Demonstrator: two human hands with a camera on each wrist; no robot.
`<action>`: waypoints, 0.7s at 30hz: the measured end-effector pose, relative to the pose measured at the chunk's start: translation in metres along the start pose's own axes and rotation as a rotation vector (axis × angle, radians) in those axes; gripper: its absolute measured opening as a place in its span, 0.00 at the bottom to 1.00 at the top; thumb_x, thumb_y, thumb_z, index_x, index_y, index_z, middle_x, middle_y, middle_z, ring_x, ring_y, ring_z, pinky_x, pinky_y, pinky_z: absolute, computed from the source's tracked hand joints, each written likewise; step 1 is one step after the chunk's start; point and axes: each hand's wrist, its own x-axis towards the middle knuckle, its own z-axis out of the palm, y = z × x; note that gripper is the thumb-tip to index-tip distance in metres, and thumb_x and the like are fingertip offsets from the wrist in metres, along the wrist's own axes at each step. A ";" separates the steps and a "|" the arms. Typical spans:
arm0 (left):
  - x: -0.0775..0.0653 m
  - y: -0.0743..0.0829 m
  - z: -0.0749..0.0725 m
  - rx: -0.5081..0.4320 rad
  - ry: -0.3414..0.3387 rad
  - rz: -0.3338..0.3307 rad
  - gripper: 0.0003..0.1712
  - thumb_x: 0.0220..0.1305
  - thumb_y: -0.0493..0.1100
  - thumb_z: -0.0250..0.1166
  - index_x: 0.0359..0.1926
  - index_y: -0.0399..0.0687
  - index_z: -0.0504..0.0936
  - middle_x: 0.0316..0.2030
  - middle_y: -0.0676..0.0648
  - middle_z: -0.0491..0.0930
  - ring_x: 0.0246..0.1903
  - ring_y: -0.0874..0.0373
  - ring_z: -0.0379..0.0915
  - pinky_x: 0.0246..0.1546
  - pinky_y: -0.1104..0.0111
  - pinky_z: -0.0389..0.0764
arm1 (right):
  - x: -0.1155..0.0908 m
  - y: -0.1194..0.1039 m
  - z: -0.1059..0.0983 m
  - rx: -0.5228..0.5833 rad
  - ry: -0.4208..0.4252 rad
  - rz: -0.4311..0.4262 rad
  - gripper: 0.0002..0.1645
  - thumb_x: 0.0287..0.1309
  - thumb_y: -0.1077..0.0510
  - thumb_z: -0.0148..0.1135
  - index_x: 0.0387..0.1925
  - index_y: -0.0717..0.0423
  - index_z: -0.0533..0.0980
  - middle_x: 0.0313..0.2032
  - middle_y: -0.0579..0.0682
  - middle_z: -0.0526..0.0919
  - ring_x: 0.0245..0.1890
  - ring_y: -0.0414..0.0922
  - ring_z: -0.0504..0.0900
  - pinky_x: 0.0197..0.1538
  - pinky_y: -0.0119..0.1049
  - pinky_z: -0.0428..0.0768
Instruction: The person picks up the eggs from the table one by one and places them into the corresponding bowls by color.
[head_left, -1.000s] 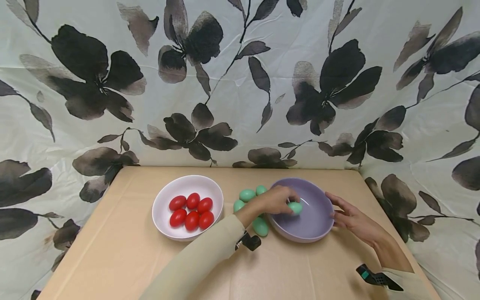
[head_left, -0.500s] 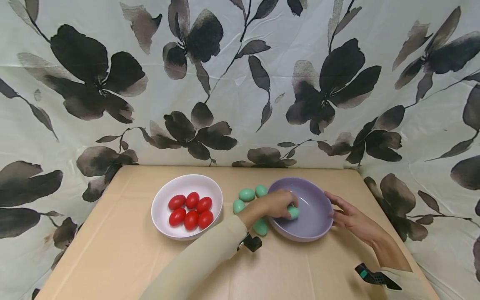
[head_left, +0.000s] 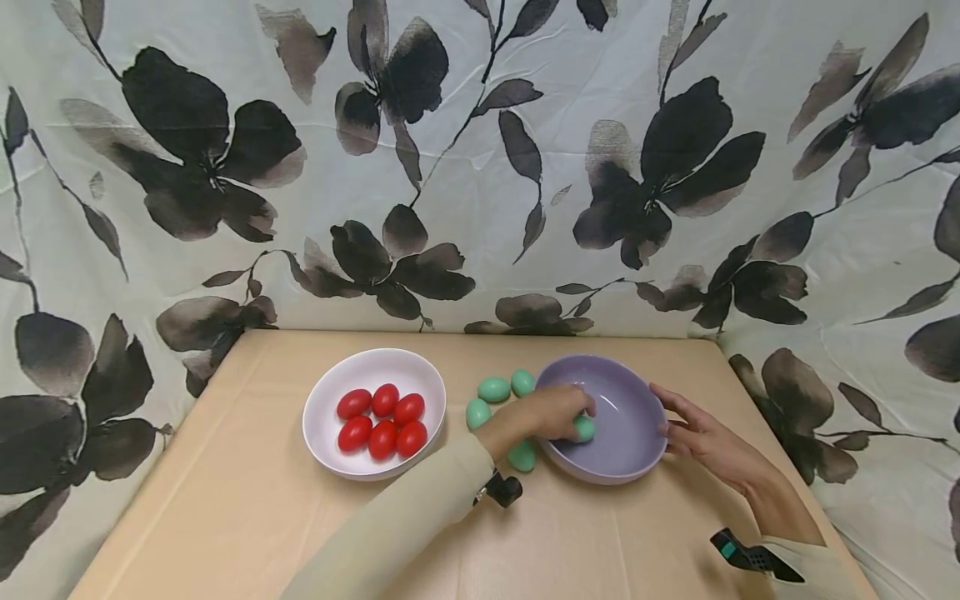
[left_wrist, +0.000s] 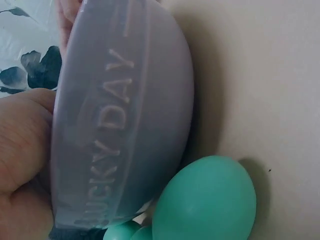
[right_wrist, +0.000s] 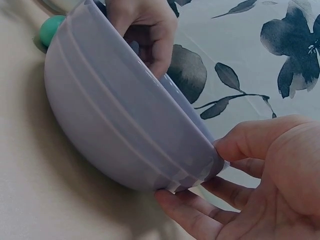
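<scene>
In the head view my left hand [head_left: 555,412] reaches over the near-left rim into a purple bowl [head_left: 622,433]. Its curled fingers hold a green egg [head_left: 584,428] low inside the bowl. The left wrist view shows the bowl's outer wall [left_wrist: 115,115] with raised lettering, and a large green egg [left_wrist: 207,200] on the table beside it. My right hand [head_left: 708,437] touches the bowl's right side. In the right wrist view its fairly straight fingers [right_wrist: 192,212] rest against the outer wall near the rim.
Several green eggs [head_left: 493,389] lie on the table between the bowls, partly covered by my left arm. A pale pink bowl [head_left: 322,433] to the left contains several red eggs [head_left: 383,440]. Patterned cloth [head_left: 525,208] hangs behind the tan-covered table [head_left: 225,500].
My left hand has shifted slightly left and lower inside the purple bowl with the green egg, which its fingers now cover more. My right hand has stayed against the bowl.
</scene>
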 end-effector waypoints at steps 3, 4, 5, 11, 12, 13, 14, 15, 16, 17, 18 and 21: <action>-0.004 -0.005 -0.005 -0.067 0.019 0.009 0.27 0.62 0.43 0.73 0.62 0.47 0.81 0.58 0.51 0.81 0.63 0.59 0.71 0.67 0.74 0.66 | 0.000 0.000 0.001 -0.006 0.001 0.003 0.42 0.76 0.62 0.50 0.81 0.58 0.42 0.79 0.65 0.37 0.63 0.30 0.72 0.57 0.31 0.79; -0.006 -0.008 -0.007 -0.079 0.033 0.015 0.28 0.62 0.42 0.72 0.63 0.48 0.80 0.59 0.51 0.80 0.65 0.59 0.69 0.68 0.73 0.65 | 0.001 0.000 0.001 -0.007 0.003 0.004 0.42 0.76 0.62 0.50 0.81 0.58 0.42 0.79 0.65 0.37 0.63 0.29 0.72 0.57 0.31 0.79; -0.007 -0.012 -0.009 -0.095 0.050 0.024 0.28 0.63 0.42 0.72 0.64 0.48 0.79 0.60 0.51 0.79 0.66 0.58 0.69 0.68 0.73 0.65 | 0.001 -0.001 0.001 -0.008 0.004 0.006 0.42 0.76 0.62 0.50 0.81 0.58 0.42 0.79 0.65 0.37 0.63 0.29 0.72 0.57 0.31 0.79; -0.017 -0.033 -0.026 -0.230 0.186 0.032 0.27 0.64 0.37 0.69 0.65 0.45 0.78 0.59 0.47 0.79 0.58 0.55 0.76 0.59 0.72 0.74 | 0.003 -0.001 -0.001 -0.015 0.010 0.006 0.42 0.76 0.61 0.50 0.81 0.58 0.42 0.79 0.65 0.37 0.62 0.29 0.73 0.57 0.30 0.79; -0.019 -0.036 -0.028 -0.262 0.208 0.023 0.28 0.64 0.36 0.69 0.65 0.45 0.77 0.59 0.46 0.79 0.58 0.55 0.76 0.59 0.72 0.74 | 0.003 -0.001 -0.001 -0.013 0.010 0.005 0.42 0.76 0.61 0.50 0.81 0.58 0.42 0.79 0.65 0.37 0.63 0.29 0.73 0.57 0.31 0.79; -0.021 -0.039 -0.031 -0.293 0.231 0.015 0.28 0.64 0.35 0.69 0.65 0.44 0.77 0.59 0.46 0.79 0.58 0.54 0.76 0.59 0.70 0.75 | 0.004 -0.001 -0.001 -0.011 0.009 0.004 0.42 0.76 0.61 0.50 0.81 0.58 0.42 0.79 0.65 0.37 0.63 0.29 0.73 0.57 0.31 0.79; -0.023 -0.042 -0.033 -0.330 0.253 0.012 0.28 0.64 0.34 0.68 0.65 0.42 0.76 0.59 0.44 0.78 0.58 0.53 0.76 0.60 0.68 0.76 | 0.004 0.000 -0.002 -0.009 0.008 0.002 0.42 0.76 0.62 0.50 0.81 0.59 0.42 0.79 0.66 0.37 0.63 0.30 0.73 0.57 0.31 0.79; -0.025 -0.045 -0.036 -0.354 0.278 0.005 0.29 0.63 0.33 0.68 0.65 0.41 0.76 0.59 0.43 0.78 0.58 0.52 0.77 0.60 0.67 0.76 | 0.005 0.000 -0.002 -0.006 0.007 0.000 0.42 0.76 0.62 0.50 0.81 0.59 0.42 0.79 0.66 0.37 0.63 0.30 0.73 0.57 0.31 0.79; -0.027 -0.048 -0.038 -0.379 0.299 0.000 0.29 0.63 0.32 0.68 0.66 0.40 0.75 0.59 0.41 0.78 0.58 0.50 0.76 0.60 0.65 0.77 | 0.005 0.001 -0.003 -0.004 0.005 -0.002 0.42 0.76 0.62 0.50 0.81 0.59 0.42 0.79 0.66 0.37 0.63 0.29 0.73 0.57 0.31 0.79; -0.029 -0.051 -0.039 -0.401 0.317 -0.006 0.30 0.63 0.32 0.68 0.66 0.39 0.74 0.59 0.41 0.77 0.58 0.49 0.76 0.59 0.63 0.78 | 0.005 0.001 -0.003 -0.003 0.004 -0.004 0.42 0.76 0.62 0.50 0.81 0.59 0.42 0.79 0.66 0.37 0.63 0.29 0.73 0.57 0.31 0.79; -0.030 -0.054 -0.041 -0.416 0.337 -0.011 0.30 0.63 0.31 0.69 0.66 0.39 0.74 0.59 0.40 0.77 0.58 0.48 0.76 0.59 0.61 0.79 | 0.006 0.002 -0.004 -0.002 0.003 -0.005 0.42 0.76 0.62 0.50 0.81 0.59 0.42 0.79 0.66 0.37 0.63 0.29 0.72 0.57 0.30 0.79; -0.033 -0.062 -0.042 -0.420 0.372 -0.027 0.32 0.62 0.31 0.69 0.67 0.38 0.73 0.58 0.41 0.77 0.57 0.48 0.76 0.58 0.59 0.79 | 0.005 0.003 -0.004 -0.004 0.001 -0.010 0.42 0.76 0.62 0.50 0.81 0.59 0.42 0.79 0.66 0.36 0.63 0.29 0.72 0.57 0.30 0.79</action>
